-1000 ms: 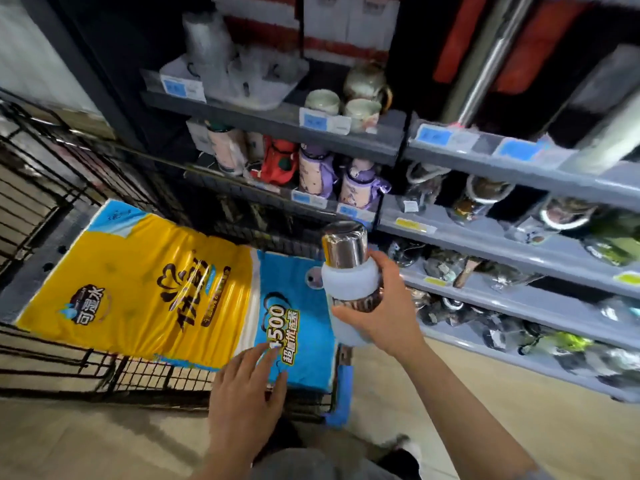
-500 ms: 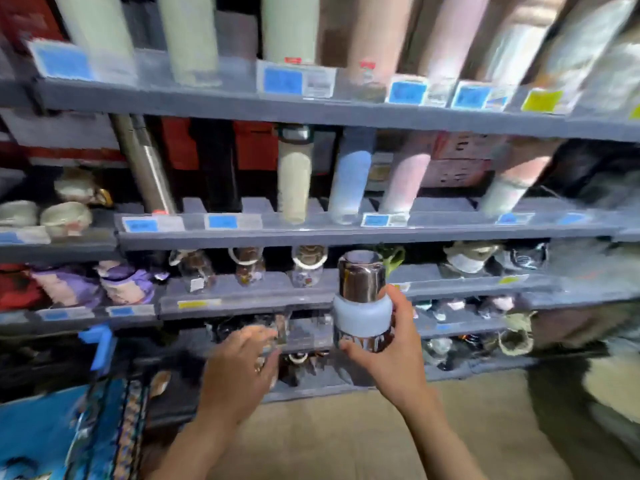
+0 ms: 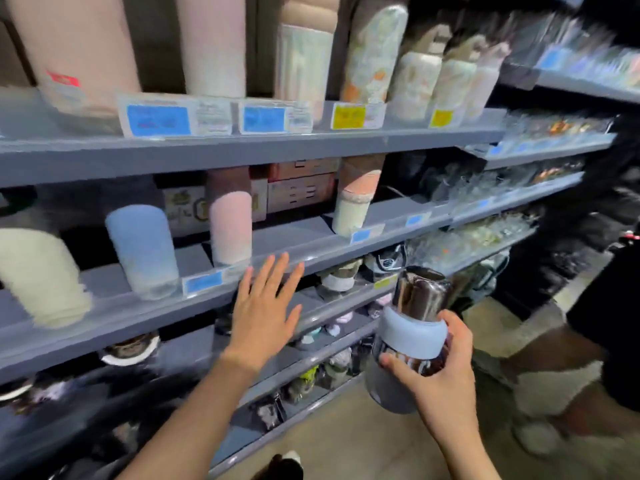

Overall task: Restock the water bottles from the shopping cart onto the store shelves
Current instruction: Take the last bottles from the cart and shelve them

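My right hand [image 3: 441, 379] grips a chrome water bottle [image 3: 414, 327] with a pale blue sleeve, held upright in front of the lower shelves. My left hand [image 3: 265, 306] is spread flat with straight fingers, its fingertips at the front edge of the middle grey shelf [image 3: 311, 249]. On that shelf stand a pale blue bottle [image 3: 142, 251], a pink bottle [image 3: 231, 228], a cream bottle [image 3: 38, 271] and a peach-and-cream bottle [image 3: 355, 199]. The shopping cart is out of view.
The top shelf [image 3: 242, 150] carries tall pastel bottles behind blue and yellow price tags. Lower shelves hold small cups and glassware. A person's legs in dark shorts [image 3: 588, 358] stand close on the right, on the tan floor.
The view swung from the cart to the shelves and moved closer. My left hand rose from the cart's package to the middle shelf edge and opened flat. The bottle stayed in my right hand.
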A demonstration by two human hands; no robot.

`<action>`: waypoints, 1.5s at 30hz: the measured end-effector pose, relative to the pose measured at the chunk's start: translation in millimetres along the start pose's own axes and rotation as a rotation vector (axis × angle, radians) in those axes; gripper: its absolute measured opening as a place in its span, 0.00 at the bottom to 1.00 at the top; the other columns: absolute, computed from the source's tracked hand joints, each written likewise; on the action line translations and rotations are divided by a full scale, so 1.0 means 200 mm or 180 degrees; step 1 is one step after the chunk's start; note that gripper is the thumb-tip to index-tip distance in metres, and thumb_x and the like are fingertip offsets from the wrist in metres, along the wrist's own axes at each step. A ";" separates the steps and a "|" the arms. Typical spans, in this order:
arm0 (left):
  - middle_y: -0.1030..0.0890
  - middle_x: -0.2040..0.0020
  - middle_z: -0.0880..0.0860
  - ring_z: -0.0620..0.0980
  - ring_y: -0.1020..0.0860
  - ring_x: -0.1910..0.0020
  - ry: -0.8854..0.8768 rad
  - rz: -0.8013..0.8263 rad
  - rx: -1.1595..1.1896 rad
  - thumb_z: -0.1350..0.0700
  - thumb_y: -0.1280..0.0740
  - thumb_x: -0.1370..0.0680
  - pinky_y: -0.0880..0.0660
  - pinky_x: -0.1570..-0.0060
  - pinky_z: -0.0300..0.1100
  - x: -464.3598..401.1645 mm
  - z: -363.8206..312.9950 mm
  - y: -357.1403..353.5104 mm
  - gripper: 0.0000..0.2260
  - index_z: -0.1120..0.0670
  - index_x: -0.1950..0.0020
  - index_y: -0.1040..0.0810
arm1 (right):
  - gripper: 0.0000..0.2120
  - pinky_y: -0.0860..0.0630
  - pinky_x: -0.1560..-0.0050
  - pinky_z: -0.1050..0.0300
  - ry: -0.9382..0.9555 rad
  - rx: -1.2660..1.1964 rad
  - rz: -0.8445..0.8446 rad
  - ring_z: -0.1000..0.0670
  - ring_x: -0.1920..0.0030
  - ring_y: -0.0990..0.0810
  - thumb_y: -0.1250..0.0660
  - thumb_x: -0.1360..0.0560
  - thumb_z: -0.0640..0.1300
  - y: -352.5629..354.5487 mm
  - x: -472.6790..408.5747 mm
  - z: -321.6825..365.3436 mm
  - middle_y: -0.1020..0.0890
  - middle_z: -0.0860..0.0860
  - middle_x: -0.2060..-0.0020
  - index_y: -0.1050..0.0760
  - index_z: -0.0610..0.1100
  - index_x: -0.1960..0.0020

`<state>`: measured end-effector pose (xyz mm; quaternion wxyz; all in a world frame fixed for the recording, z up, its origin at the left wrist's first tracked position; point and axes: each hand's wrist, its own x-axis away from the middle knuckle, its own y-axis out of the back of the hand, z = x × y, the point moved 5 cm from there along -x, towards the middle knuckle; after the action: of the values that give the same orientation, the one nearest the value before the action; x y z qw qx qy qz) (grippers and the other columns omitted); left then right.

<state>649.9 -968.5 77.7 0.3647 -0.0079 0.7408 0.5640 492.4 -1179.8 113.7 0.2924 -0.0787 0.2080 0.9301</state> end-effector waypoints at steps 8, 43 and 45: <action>0.35 0.26 0.55 0.55 0.37 0.28 0.0264 -0.0028 -0.0768 0.46 0.37 0.27 0.47 0.32 0.61 -0.37 0.00 -0.39 0.31 0.52 0.25 0.37 | 0.43 0.34 0.53 0.81 0.0096 0.0080 -0.0541 0.74 0.49 0.31 0.19 0.41 0.36 -0.01 -0.64 -0.20 0.35 0.81 0.51 0.40 0.55 0.36; 0.40 0.24 0.57 0.59 0.46 0.24 0.2752 -0.0110 -0.1172 0.27 0.55 0.27 0.52 0.32 0.68 -0.49 -0.33 -0.48 0.40 0.56 0.32 0.30 | 0.39 0.27 0.44 0.62 0.0571 -0.1318 0.0147 0.53 0.45 0.26 0.20 0.36 0.41 -0.17 -2.16 -0.46 0.31 0.54 0.43 0.40 0.51 0.35; 0.41 0.24 0.57 0.59 0.46 0.24 0.2764 -0.0120 -0.1181 0.28 0.54 0.27 0.52 0.33 0.68 -0.49 -0.33 -0.49 0.39 0.56 0.31 0.30 | 0.37 0.30 0.40 0.58 0.0812 -0.0796 0.0242 0.48 0.40 0.28 0.20 0.38 0.46 -0.20 -2.20 -0.48 0.31 0.51 0.41 0.38 0.51 0.36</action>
<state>727.1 -1098.9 56.8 0.0238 -0.3214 0.7113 0.6246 876.4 -1417.3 131.1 0.2163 -0.2238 0.1290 0.9415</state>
